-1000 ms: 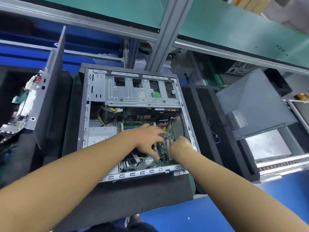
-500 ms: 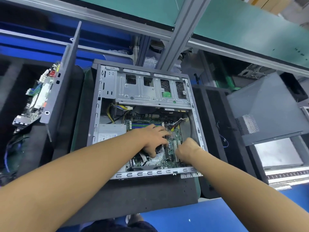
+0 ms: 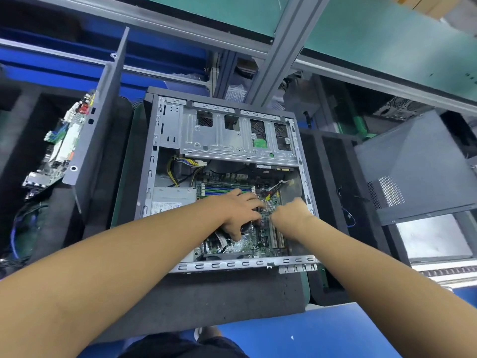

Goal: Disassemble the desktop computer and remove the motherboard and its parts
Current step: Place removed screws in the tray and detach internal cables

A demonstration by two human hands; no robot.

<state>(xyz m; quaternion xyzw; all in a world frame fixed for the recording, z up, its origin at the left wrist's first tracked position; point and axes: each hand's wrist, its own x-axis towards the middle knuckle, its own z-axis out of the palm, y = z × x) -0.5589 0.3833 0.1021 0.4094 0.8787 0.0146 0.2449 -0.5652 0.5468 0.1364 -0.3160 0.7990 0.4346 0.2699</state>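
Motherboard (image 3: pixel 254 244) sits low inside the open computer case (image 3: pixel 169 130), which lies on the foam pad (image 3: pixel 232 295); left hand (image 3: pixel 236 213) is down on the board, fingers and thumb curled round a dark part (image 3: pixel 246 226), right hand (image 3: pixel 293 214) just beside it, fingers tucked under, can't tell what they hold

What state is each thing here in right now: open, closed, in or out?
Computer case: open, lying on its side.
Motherboard: still inside the case.
Power supply: still inside.
Grey panel: detached, propped tilted at right.
Left hand: on the motherboard, grip unclear.
Right hand: on the motherboard, grip hidden.
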